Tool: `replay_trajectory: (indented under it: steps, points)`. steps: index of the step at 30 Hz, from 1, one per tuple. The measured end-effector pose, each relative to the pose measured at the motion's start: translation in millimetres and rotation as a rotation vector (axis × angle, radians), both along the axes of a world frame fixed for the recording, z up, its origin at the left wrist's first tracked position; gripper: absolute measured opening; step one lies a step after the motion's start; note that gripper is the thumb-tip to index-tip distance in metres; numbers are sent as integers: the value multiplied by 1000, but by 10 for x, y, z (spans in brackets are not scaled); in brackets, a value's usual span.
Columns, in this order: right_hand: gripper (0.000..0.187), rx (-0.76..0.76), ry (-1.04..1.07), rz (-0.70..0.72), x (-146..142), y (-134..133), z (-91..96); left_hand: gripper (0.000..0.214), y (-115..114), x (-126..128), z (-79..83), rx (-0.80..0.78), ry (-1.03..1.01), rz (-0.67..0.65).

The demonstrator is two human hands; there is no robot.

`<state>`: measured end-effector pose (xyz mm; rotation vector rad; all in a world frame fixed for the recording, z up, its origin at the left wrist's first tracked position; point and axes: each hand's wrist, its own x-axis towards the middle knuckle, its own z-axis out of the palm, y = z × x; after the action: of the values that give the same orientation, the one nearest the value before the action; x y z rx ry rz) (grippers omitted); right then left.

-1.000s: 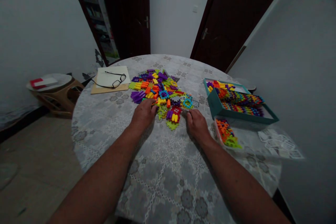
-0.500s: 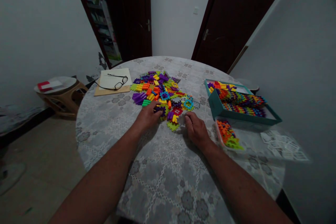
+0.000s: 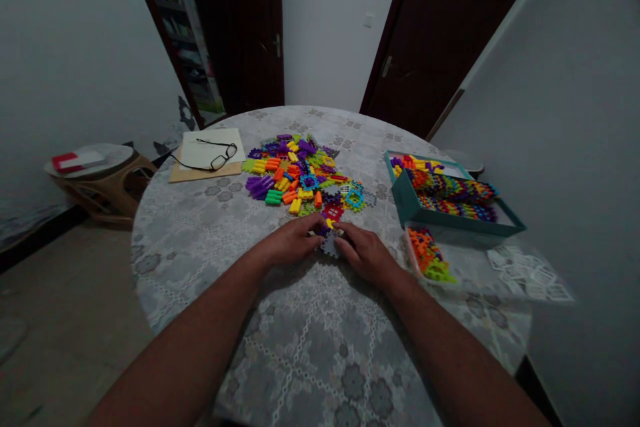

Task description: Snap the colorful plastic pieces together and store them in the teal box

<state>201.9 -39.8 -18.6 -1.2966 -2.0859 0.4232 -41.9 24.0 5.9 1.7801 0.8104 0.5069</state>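
My left hand (image 3: 300,240) and my right hand (image 3: 364,250) meet at the near edge of a heap of plastic building pieces (image 3: 285,181). Between my fingertips is a grey toothed building plate (image 3: 329,245), pinched from both sides. A small yellow piece (image 3: 330,223) shows just above it, close to my right index finger; bits of purple show beside it. Whether these are joined to the plate I cannot tell. Just beyond my hands lies a red window-like piece (image 3: 334,212). Part of the plate is hidden by my fingers.
Black-framed glasses (image 3: 219,161) rest on paper and a board (image 3: 205,173) at the left. To the right are a teal box (image 3: 450,223) of colourful pieces, a clear tub (image 3: 427,253) of small pieces and a bag of white pieces (image 3: 530,273). A stool (image 3: 110,180) stands left of the table.
My left hand has left the heap and come right and nearer to me. Both hands are now together at the grey plate. The view has shifted slightly.
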Motion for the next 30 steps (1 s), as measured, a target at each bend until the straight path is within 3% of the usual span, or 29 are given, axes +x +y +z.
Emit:
replay_trajectory:
  steps: [3, 9, 13, 16, 19, 23, 30]
  points:
    - [39, 5, -21, -10, -25, 12, -20, 21, 11, -31, 5, -166, 1, -65]
    - [38, -5, -149, -49, -75, 18, -11, 31, 49, -46, 12, -210, 10, -95]
    - [42, -32, -93, -39, -78, -4, 45, 30, 29, -3, -11, -175, 49, -51]
    - [34, -70, 15, -38, -54, -4, 84, 22, 9, 20, -11, -124, 58, -54]
    - [33, -90, 27, -99, -21, 32, 84, 18, 9, 20, -12, -108, 47, -55]
    - [6, -66, -99, -127, 21, 92, 53, 13, 35, 4, -58, -49, 64, -44]
    - [17, -83, -13, -130, 84, 88, 71, 10, 23, 23, -56, 79, 99, 3]
